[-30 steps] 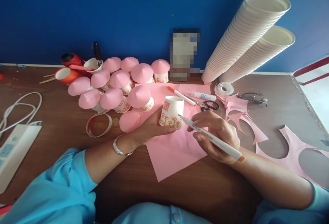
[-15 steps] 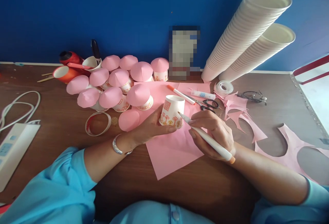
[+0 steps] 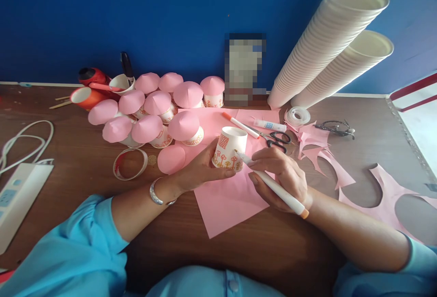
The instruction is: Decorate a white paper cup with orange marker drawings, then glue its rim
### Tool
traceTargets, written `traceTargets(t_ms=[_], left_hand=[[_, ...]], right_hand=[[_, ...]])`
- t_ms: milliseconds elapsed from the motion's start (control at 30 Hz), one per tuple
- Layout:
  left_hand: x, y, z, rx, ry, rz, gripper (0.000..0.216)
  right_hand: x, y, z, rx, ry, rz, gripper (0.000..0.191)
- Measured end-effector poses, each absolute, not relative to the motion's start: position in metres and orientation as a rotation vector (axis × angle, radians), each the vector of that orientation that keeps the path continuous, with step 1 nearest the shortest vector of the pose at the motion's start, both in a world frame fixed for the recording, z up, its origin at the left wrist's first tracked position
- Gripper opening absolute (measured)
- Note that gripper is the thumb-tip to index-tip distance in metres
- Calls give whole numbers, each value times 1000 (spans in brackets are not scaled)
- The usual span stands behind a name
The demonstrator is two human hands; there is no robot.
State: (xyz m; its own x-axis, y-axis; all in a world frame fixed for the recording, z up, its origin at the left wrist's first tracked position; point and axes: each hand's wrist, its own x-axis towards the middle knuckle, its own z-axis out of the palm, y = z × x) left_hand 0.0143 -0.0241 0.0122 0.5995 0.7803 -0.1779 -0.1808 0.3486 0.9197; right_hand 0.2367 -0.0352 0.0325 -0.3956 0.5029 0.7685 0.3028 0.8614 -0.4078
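Observation:
My left hand (image 3: 201,167) is closed round a white paper cup (image 3: 235,140), its fingers behind and its thumb along the lower edge. Drawn on the cup are a red checked square and a row of red and yellow flowers. In my right hand (image 3: 285,176) is a white marker (image 3: 282,193) with an orange end, gripped like a pen. Its tip is at the cup's side, just above the flowers; whether it touches cannot be made out. Pink paper (image 3: 228,210) lies beneath both hands.
Several cups with pink paper cones (image 3: 184,126) stand at the left. Behind my right hand lie another marker (image 3: 241,125), scissors (image 3: 276,140), a glue stick (image 3: 269,125) and pink scraps (image 3: 378,192). Tall cup stacks (image 3: 327,37) lean by the blue wall. A power strip (image 3: 20,201) is far left.
The cup has turned slightly and shifted a little right, showing more of the checked square. The marker's tip has moved slightly left and down along the cup.

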Motion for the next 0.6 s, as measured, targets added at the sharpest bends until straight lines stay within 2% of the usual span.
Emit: traceTargets(t_ms=[267, 600], left_hand=[[15, -23, 15, 1045, 696, 677, 51], [14, -24, 10, 1003, 646, 695, 48]], right_hand=[[236, -37, 34, -632, -2024, 208, 23], [236, -37, 32, -626, -2008, 207, 24]])
